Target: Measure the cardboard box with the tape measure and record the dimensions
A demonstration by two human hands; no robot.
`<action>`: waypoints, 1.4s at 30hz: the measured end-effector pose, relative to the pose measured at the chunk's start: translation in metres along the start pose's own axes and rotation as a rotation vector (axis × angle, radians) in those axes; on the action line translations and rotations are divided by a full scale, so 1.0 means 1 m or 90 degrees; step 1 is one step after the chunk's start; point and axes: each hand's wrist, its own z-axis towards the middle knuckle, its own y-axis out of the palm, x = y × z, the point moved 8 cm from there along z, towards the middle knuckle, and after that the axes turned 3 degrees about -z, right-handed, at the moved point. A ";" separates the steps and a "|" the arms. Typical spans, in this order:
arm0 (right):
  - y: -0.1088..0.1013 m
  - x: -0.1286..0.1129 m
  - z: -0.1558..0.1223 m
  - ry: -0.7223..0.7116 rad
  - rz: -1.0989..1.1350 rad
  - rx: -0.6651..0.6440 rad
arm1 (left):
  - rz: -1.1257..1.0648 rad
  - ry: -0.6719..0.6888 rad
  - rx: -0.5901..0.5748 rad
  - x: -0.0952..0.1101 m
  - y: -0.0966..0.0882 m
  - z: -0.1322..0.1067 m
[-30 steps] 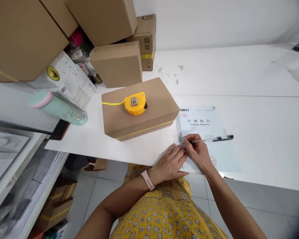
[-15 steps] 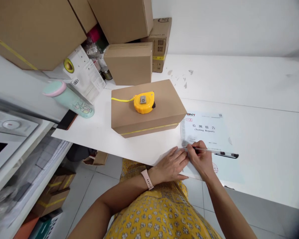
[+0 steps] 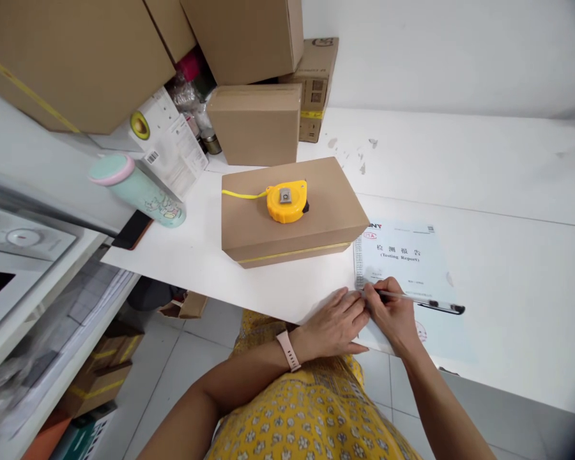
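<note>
My right hand (image 3: 393, 315) grips a pen (image 3: 436, 303), its capped-looking dark end pointing right and its tip end low over the lower left of the paper. That paper, a printed testing report (image 3: 397, 246), lies on the white table. My left hand (image 3: 338, 324) rests flat at the table's front edge, fingers stretched out against the right hand and the paper's lower left corner. Beyond the hands stands a closed cardboard box (image 3: 326, 191), overlapping the report's upper left corner. A yellow tape measure (image 3: 287, 202) sits on top of the box.
Several cardboard boxes (image 3: 256, 124) stand at the back left. A mint-green tumbler (image 3: 146, 191) and a dark flat object (image 3: 131, 230) are on the table's left end. Further left is a shelf with a white appliance (image 3: 23, 246). The table's front edge runs just before my body.
The whole view has shifted slightly, so things appear a little further right. Both hands stay at the report's lower left, with the pen still in my right hand.
</note>
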 end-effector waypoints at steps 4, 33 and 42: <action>0.000 0.002 -0.001 0.005 -0.002 0.000 | -0.002 0.004 -0.006 0.000 -0.002 0.000; 0.000 0.008 -0.002 0.036 0.011 0.011 | -0.029 -0.006 -0.005 -0.001 0.000 0.000; 0.001 0.011 -0.002 0.041 0.024 0.003 | -0.024 -0.010 -0.021 -0.001 -0.001 0.002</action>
